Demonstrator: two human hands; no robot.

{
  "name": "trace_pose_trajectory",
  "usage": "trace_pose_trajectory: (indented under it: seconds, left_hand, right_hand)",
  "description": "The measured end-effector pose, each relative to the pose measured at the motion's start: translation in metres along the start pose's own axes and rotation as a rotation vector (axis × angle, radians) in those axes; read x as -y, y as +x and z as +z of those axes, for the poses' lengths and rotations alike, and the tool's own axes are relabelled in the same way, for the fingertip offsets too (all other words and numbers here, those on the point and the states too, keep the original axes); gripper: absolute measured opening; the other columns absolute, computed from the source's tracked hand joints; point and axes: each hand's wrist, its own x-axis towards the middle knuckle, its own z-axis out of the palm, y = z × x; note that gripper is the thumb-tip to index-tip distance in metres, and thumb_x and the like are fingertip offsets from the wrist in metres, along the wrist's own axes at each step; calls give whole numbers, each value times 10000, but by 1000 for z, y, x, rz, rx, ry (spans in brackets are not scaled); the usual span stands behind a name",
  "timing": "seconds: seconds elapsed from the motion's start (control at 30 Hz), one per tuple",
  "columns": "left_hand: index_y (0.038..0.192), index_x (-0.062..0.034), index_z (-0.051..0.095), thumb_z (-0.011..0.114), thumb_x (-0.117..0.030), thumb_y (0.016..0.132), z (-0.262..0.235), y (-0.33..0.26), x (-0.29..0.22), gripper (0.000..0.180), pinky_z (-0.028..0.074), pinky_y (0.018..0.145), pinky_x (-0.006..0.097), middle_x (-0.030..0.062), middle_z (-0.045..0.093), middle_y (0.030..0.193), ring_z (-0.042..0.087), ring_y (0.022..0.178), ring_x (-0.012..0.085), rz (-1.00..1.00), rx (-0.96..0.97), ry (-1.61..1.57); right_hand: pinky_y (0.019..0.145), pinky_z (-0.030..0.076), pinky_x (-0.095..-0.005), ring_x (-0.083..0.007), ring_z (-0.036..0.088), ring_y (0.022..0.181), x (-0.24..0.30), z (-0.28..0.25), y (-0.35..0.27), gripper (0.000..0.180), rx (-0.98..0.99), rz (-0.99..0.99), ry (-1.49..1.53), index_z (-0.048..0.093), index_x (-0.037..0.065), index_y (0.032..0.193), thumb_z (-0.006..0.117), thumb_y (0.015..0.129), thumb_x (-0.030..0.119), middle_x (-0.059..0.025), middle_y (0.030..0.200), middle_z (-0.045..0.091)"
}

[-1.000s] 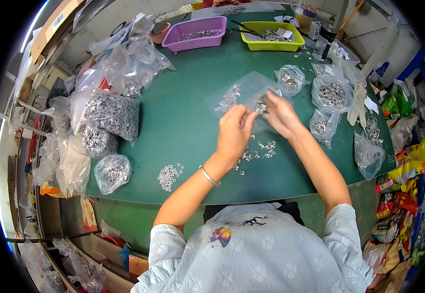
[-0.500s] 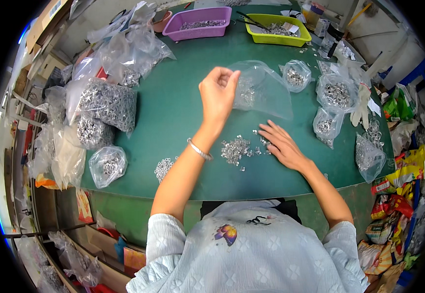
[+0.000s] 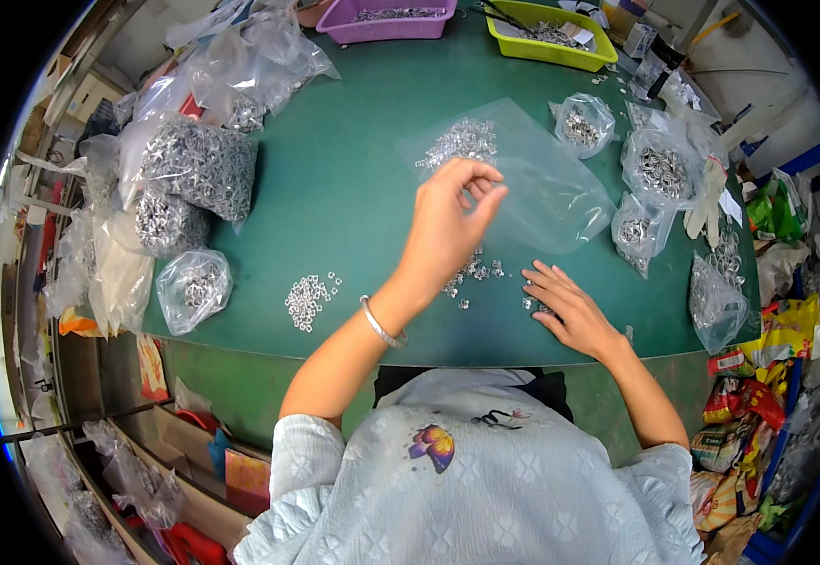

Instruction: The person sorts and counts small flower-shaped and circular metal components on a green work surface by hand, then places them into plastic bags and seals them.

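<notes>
My left hand [image 3: 457,212] hangs over the middle of the green table [image 3: 353,179], its fingers curled toward the thumb; whether a small piece sits between them is hidden. Just beyond it lies a clear plastic bag [image 3: 561,202], with a heap of small silver metal pieces [image 3: 462,141] at its left end. My right hand [image 3: 570,311] rests on the tabletop, fingers stretched out over a few loose pieces [image 3: 530,303]. Between the hands is a pile of the same pieces [image 3: 476,268], partly covered by my left hand. A separate small pile [image 3: 306,301] lies left of my left forearm.
Large filled bags [image 3: 198,169] and a smaller open bag [image 3: 193,290] line the left side. Several bags of metal rings [image 3: 659,174] stand at the right, beside a white glove [image 3: 708,202]. A purple tray [image 3: 386,30] and a yellow-green tray [image 3: 546,52] occupy the far edge.
My left hand has moved right and nearer to me. The heap of pieces at the bag now shows more fully. My right hand has shifted slightly right and nearer, still flat.
</notes>
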Motion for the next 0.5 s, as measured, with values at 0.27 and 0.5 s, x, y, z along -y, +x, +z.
trace_pose_trajectory:
  seconds: [0.27,0.5]
  left_hand:
    - [1114,50,584,493,-110,955,4,-149,-6,243,495,834,274,126,622,1068,621,944,242,-834,865,-693]
    - [1326,140,296,313,-271,1009,47,-218,72,520,288,1118,447,286,395,1356,363,1304,382,-1458,457,-1637]
  right_hand:
    - [1076,303,-485,-339,370,1310,18,15,-13,336,-62,-10,20,578,-9,1134,635,817,86,-146,1332,471]
    - [1081,298,-476,-343,366,1312,52,35,-22,357,24,-68,60,566,-16,1153,630,818,89,-155,1344,459]
